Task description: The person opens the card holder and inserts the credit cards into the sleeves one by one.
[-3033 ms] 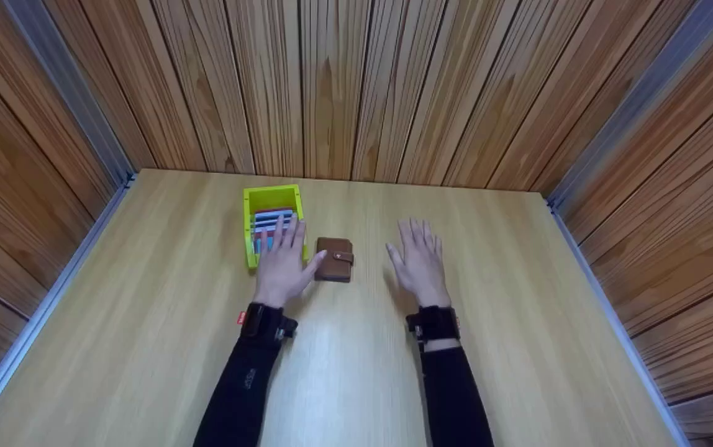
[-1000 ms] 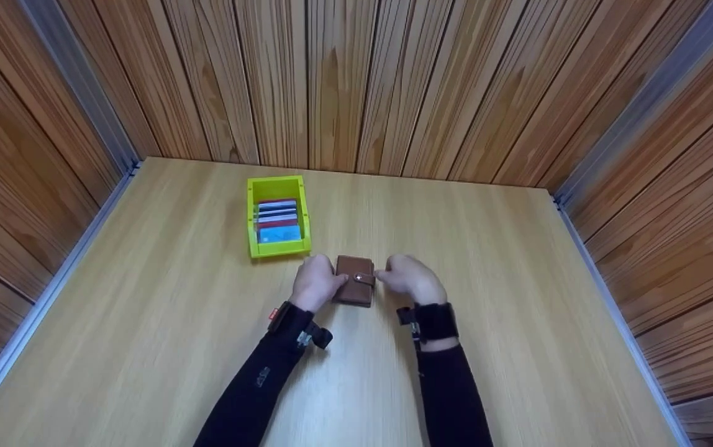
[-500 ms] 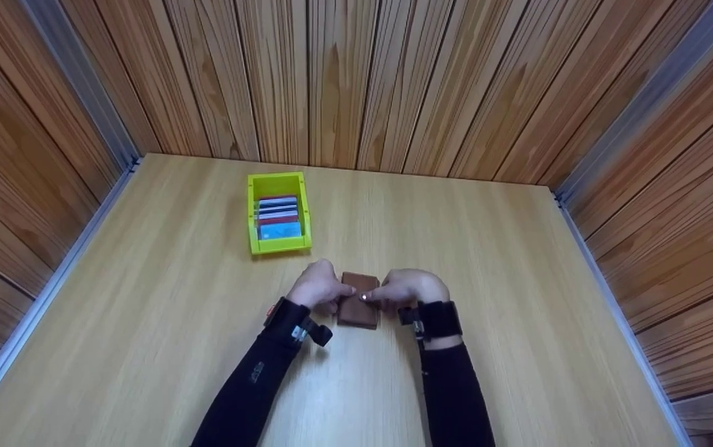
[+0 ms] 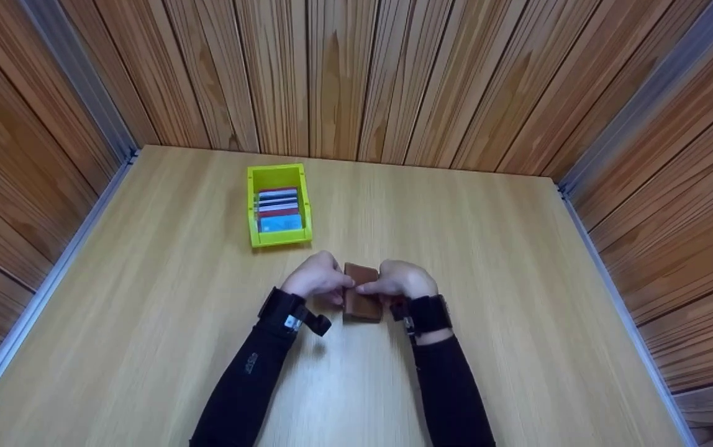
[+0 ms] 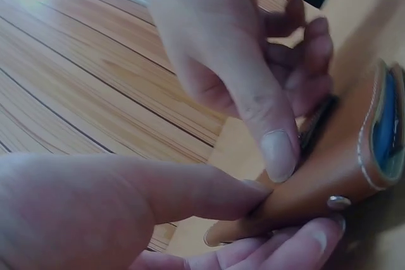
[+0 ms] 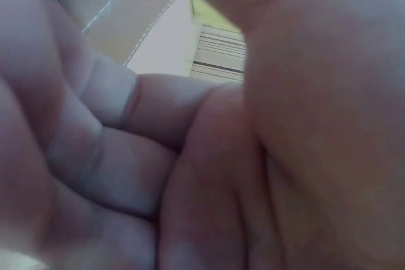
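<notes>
A small brown wallet (image 4: pixel 362 308) with pale stitching is between my two hands, a little above or on the table; the head view does not settle which. My left hand (image 4: pixel 318 277) pinches its left edge, thumb on top and fingers beneath. At the right edge my right hand (image 4: pixel 407 279) grips it, thumb laid over the cover and fingers curled. In the left wrist view a metal snap (image 5: pixel 338 202) shows bare on the leather (image 5: pixel 323 178), and blue shows inside the wallet's end. Much of the right wrist view is palm and fingers, with stitched leather (image 6: pixel 120 11) behind.
Behind my left hand stands a yellow-green bin (image 4: pixel 281 238), with several cards (image 4: pixel 280 222) standing in a row inside. The wooden table (image 4: pixel 487 279) is bounded by wood-panelled walls (image 4: pixel 331 74) at the back and sides.
My open hands have come inward and taken hold of the wallet, which has moved right and nearer to me. Its strap, visible across the front earlier, no longer shows there.
</notes>
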### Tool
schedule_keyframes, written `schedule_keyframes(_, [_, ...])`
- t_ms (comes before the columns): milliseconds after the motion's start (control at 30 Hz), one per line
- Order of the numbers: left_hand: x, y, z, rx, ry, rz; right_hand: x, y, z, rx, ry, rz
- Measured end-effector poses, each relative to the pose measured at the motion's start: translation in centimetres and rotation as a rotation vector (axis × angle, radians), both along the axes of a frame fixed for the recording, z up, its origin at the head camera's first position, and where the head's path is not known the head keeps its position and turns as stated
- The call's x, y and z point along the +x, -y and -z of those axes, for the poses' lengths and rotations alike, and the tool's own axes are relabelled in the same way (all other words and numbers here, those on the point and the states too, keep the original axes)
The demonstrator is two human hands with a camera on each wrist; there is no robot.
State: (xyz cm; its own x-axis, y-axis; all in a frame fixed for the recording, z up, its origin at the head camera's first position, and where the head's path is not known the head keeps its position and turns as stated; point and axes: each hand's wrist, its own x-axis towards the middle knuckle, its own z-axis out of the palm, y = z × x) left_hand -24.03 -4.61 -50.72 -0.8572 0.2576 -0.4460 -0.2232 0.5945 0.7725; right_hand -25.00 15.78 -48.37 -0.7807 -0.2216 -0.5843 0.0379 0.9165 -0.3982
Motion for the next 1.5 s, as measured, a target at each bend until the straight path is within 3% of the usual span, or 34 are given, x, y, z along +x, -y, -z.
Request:
schedule_keyframes(167, [0.1,-0.4,-0.7,0.063,-0.009,-0.008,-0.3,-0.6,-0.1,-0.056,0.021,-0.026])
schedule_keyframes(400, [0.4,-1.0,-1.3,0.116,-0.083,-0.004,-0.4,-0.6,-0.4,-0.077,0.025,-0.021])
schedule_keyframes(633, [0.2,-1.0,-1.3,0.172,-0.082,0.009,-0.5,-0.7,-0.6,-0.087,0.051,-0.009])
schedule_keyframes(867, [0.2,-0.6,-1.0,0.137,-0.074,0.0,-0.4,-0.1,-0.3,-0.106,0.046,0.015])
schedule_keyframes(1100, [0.3,-0.8,-0.7,0.104,-0.068,-0.011,-0.1,0.1,-0.2,-0.075,0.06,-0.087])
schedule_keyframes(1200, [0.2,-1.1,-0.4,0.076,-0.067,-0.024,-0.1,0.4,-0.2,-0.031,0.025,-0.119])
schedule_keyframes(1367, [0.0,-1.5,0.1,0.053,-0.047,-0.027,0.1,1.0,-0.2,0.052,-0.048,-0.077])
schedule_keyframes(1500, [-0.1,-1.4,0.0,0.058,-0.025,-0.021,-0.1,0.8,-0.2,0.043,-0.053,-0.078])
